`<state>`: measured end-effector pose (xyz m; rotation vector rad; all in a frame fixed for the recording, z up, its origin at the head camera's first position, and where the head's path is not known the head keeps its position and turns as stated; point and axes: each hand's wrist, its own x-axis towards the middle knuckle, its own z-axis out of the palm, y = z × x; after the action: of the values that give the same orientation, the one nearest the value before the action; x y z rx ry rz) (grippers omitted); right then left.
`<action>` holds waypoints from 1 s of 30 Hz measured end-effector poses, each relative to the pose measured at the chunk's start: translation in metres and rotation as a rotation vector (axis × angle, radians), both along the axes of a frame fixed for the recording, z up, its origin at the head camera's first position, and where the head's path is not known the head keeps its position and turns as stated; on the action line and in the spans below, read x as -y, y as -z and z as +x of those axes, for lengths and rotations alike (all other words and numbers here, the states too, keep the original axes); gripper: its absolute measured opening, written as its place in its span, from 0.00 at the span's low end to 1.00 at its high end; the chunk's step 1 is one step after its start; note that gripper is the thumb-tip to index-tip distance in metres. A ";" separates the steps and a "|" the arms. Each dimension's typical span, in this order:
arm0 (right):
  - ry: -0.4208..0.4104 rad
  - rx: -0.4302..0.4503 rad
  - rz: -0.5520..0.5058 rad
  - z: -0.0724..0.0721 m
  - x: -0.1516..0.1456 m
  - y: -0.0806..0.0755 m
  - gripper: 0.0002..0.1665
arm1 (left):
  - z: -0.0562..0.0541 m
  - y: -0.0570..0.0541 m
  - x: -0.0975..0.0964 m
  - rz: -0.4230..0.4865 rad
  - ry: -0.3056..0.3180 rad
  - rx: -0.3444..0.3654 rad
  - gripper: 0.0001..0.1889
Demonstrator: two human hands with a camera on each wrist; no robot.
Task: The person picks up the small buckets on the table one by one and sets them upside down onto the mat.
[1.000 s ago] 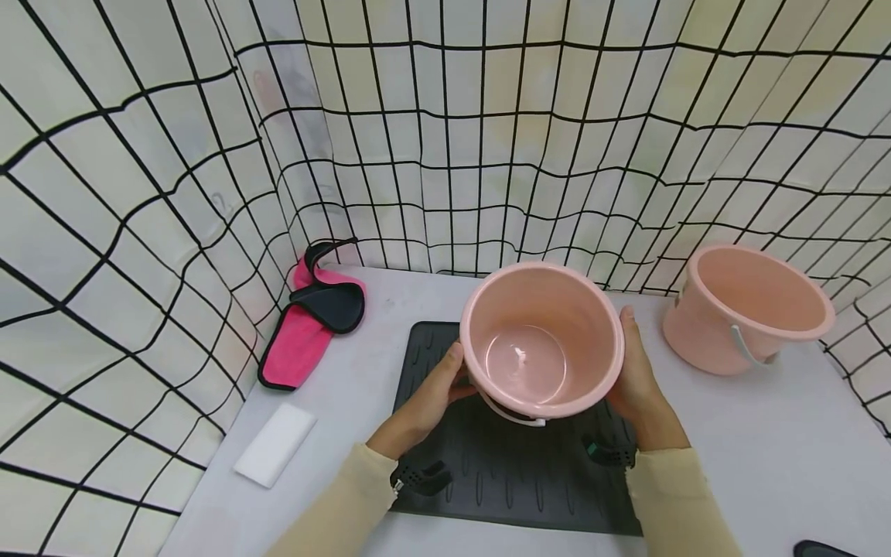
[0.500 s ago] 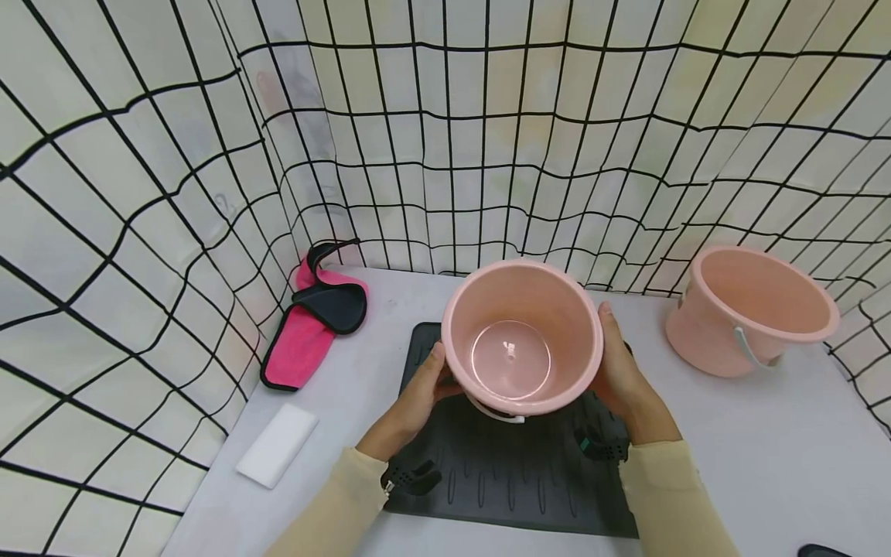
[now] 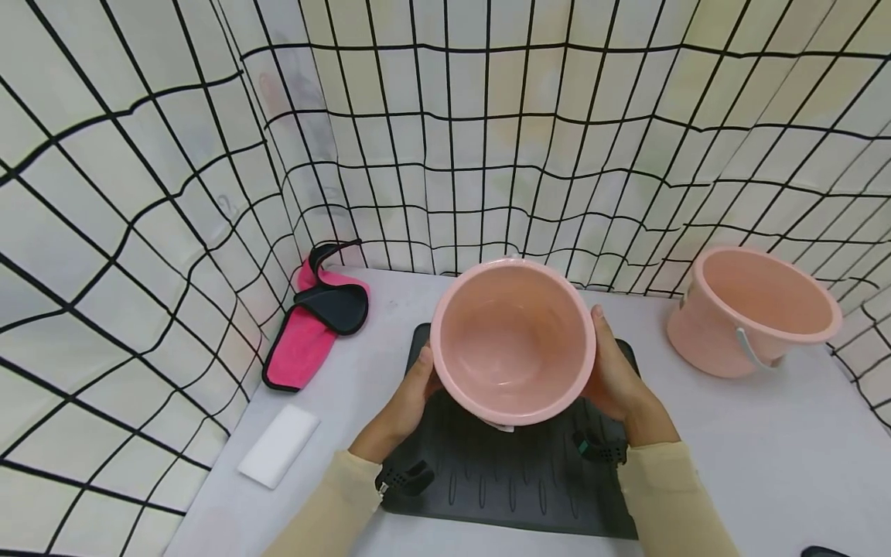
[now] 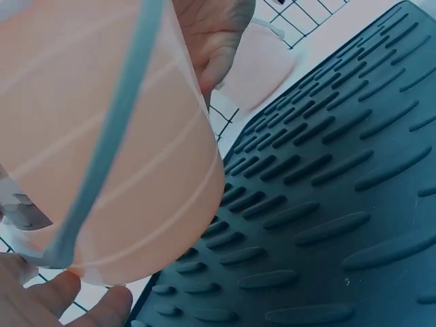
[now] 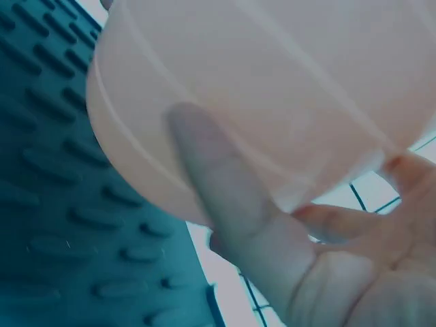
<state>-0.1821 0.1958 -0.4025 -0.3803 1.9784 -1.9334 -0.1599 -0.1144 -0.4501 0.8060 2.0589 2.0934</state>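
My two hands hold a pink plastic bucket (image 3: pixel 511 348) between them over a dark ridged mat (image 3: pixel 501 491). Its open mouth faces up toward my head, and the inside wall shows. My left hand (image 3: pixel 400 410) grips the left side, while my right hand (image 3: pixel 619 394) grips the right side with the thumb (image 5: pixel 225 170) along the wall. A pale handle (image 4: pixel 112 129) hangs across the bucket's outside in the left wrist view. Most of the fingers are hidden behind the bucket in the head view.
Another pink bucket (image 3: pixel 752 309) stands at the back right. A pink and black cloth item (image 3: pixel 313 333) and a white block (image 3: pixel 278 446) lie on the left of the white table (image 3: pixel 752 456). Black netting (image 3: pixel 480 139) encloses the back and sides.
Both hands have shifted the bucket to the left. It has also turned or tipped a little, so less of the handle below its rim shows in the head view.
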 end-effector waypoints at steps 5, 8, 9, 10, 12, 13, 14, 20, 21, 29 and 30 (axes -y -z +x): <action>0.033 -0.061 -0.042 -0.002 0.007 0.007 0.53 | 0.002 -0.004 0.004 -0.023 -0.027 0.073 0.40; 0.035 -0.125 -0.073 -0.004 0.011 0.011 0.46 | 0.002 -0.011 0.010 -0.056 -0.031 0.131 0.41; 0.028 -0.148 -0.088 -0.004 0.012 0.012 0.43 | 0.003 -0.014 0.011 -0.066 -0.029 0.154 0.41; 0.026 -0.166 -0.095 -0.004 0.013 0.012 0.42 | 0.003 -0.017 0.013 -0.069 -0.028 0.174 0.41; 0.015 -0.202 -0.106 -0.004 0.016 0.012 0.39 | 0.003 -0.023 0.016 -0.056 -0.033 0.218 0.41; 0.012 -0.211 -0.104 -0.003 0.017 0.012 0.38 | 0.003 -0.025 0.017 -0.038 -0.035 0.239 0.40; 0.010 -0.217 -0.106 -0.003 0.019 0.011 0.37 | 0.002 -0.027 0.018 -0.018 -0.039 0.259 0.40; -0.054 -0.203 -0.112 -0.004 0.031 0.011 0.39 | 0.002 -0.032 0.020 0.047 -0.053 0.304 0.38; -0.062 -0.197 -0.108 -0.004 0.033 0.011 0.40 | 0.003 -0.032 0.020 0.046 -0.052 0.304 0.38; -0.098 -0.126 -0.047 -0.005 0.037 0.012 0.49 | 0.005 -0.030 0.022 -0.005 -0.104 0.278 0.33; -0.099 -0.123 -0.046 -0.005 0.037 0.013 0.50 | 0.005 -0.030 0.023 -0.004 -0.113 0.269 0.33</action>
<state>-0.1873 0.1590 -0.4150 -0.6108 1.9530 -1.9381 -0.1549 -0.1373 -0.4202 0.3879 2.0037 2.1173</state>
